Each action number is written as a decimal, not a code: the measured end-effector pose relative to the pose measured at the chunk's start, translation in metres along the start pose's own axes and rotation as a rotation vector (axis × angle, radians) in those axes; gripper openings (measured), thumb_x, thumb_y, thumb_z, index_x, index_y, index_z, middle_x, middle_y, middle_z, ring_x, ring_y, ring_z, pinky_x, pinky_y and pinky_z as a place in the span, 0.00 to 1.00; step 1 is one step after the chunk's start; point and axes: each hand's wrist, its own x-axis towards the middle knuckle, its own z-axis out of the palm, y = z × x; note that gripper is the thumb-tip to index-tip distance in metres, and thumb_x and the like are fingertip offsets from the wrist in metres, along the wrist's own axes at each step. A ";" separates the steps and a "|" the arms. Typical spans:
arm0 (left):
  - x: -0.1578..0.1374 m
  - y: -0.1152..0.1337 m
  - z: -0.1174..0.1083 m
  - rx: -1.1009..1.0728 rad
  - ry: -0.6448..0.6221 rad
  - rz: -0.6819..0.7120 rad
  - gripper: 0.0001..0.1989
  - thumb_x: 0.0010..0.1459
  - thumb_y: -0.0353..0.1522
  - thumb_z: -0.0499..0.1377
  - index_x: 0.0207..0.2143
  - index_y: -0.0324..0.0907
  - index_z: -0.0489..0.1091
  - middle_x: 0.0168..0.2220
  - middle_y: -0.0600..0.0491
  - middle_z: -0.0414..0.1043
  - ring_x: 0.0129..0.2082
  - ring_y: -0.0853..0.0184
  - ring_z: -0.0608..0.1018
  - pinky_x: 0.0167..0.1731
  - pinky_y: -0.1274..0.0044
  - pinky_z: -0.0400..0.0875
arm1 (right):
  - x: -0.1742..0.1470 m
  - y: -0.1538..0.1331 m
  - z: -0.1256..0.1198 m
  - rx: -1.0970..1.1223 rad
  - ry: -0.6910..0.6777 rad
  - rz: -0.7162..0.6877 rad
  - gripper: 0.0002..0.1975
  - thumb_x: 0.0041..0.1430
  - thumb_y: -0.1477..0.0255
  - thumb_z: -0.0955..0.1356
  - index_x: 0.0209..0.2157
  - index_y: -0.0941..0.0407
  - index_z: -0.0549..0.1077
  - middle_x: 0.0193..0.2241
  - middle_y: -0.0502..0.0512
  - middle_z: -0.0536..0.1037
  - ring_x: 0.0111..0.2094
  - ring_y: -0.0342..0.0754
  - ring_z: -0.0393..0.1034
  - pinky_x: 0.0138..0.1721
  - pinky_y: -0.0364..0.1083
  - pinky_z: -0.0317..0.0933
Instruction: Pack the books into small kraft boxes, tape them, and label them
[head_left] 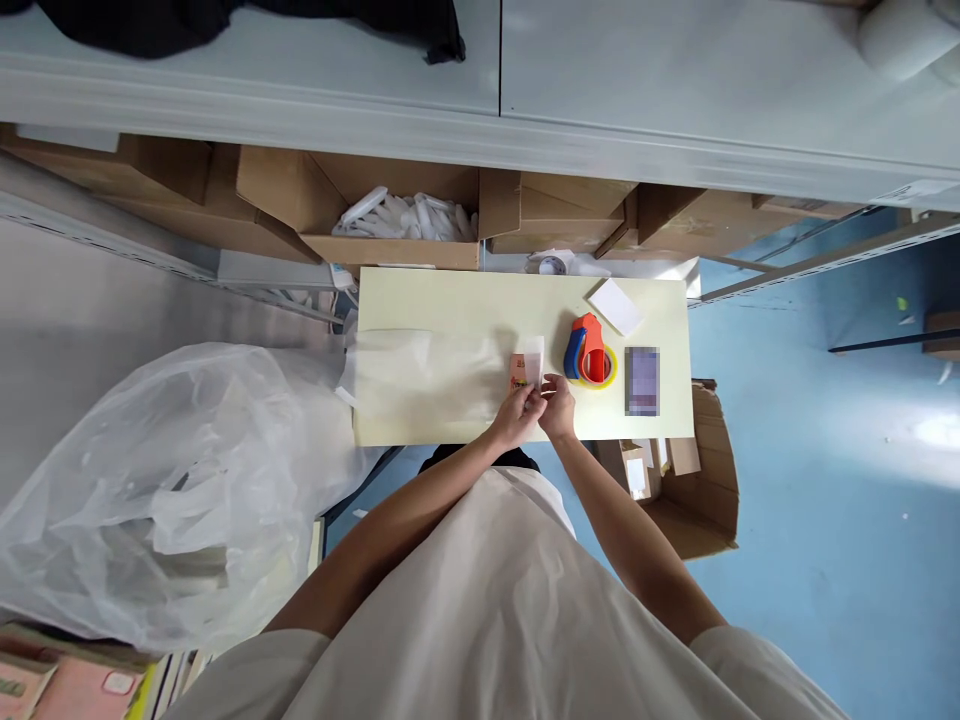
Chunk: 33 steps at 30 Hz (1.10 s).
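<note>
The printed packet [517,372] is at the near middle of the pale tabletop [435,300], left of the tape dispenser [591,352], a white sheet [534,358] covering its right part. The left hand [517,416] pinches its near edge; the right hand [557,408] curls beside it, grip not determinable. Judged light; sheet probably thin, soft, easily creased. Edges offer the safest hold.

Left hand [516,416] (right hand [557,408] just beside)
</note>
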 end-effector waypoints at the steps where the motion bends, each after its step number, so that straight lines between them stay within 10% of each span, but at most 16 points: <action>1: 0.002 0.000 -0.001 -0.071 -0.005 0.006 0.22 0.60 0.42 0.50 0.49 0.37 0.66 0.48 0.42 0.70 0.48 0.58 0.73 0.48 0.67 0.69 | -0.003 -0.002 0.001 0.000 -0.007 -0.009 0.16 0.48 0.66 0.65 0.40 0.56 0.66 0.31 0.54 0.74 0.26 0.45 0.69 0.27 0.44 0.64; 7: 0.012 -0.009 -0.017 -0.445 0.068 -0.126 0.15 0.57 0.42 0.55 0.39 0.39 0.68 0.35 0.48 0.74 0.34 0.64 0.78 0.36 0.72 0.74 | -0.015 -0.010 0.022 0.056 -0.110 -0.151 0.17 0.48 0.72 0.64 0.43 0.57 0.69 0.39 0.58 0.73 0.30 0.45 0.70 0.33 0.46 0.67; 12: 0.013 -0.032 -0.045 -0.176 0.276 -0.322 0.09 0.57 0.37 0.54 0.31 0.40 0.67 0.29 0.52 0.74 0.29 0.68 0.77 0.31 0.76 0.73 | -0.021 -0.006 0.047 0.235 -0.365 -0.206 0.26 0.46 0.77 0.63 0.50 0.54 0.67 0.44 0.58 0.69 0.38 0.47 0.71 0.38 0.48 0.69; 19: 0.025 -0.061 -0.062 0.087 0.397 -0.430 0.09 0.53 0.29 0.55 0.39 0.39 0.68 0.34 0.48 0.74 0.37 0.63 0.77 0.41 0.71 0.69 | -0.010 0.028 0.052 -0.018 -0.060 -0.001 0.25 0.47 0.76 0.64 0.51 0.57 0.65 0.48 0.63 0.67 0.49 0.54 0.64 0.49 0.56 0.62; 33: 0.008 -0.050 -0.053 0.306 0.322 -0.302 0.20 0.49 0.27 0.57 0.47 0.35 0.65 0.46 0.41 0.68 0.51 0.55 0.70 0.53 0.63 0.61 | 0.001 0.043 0.053 0.153 -0.068 0.126 0.23 0.44 0.73 0.65 0.46 0.57 0.67 0.40 0.60 0.73 0.40 0.51 0.71 0.43 0.52 0.66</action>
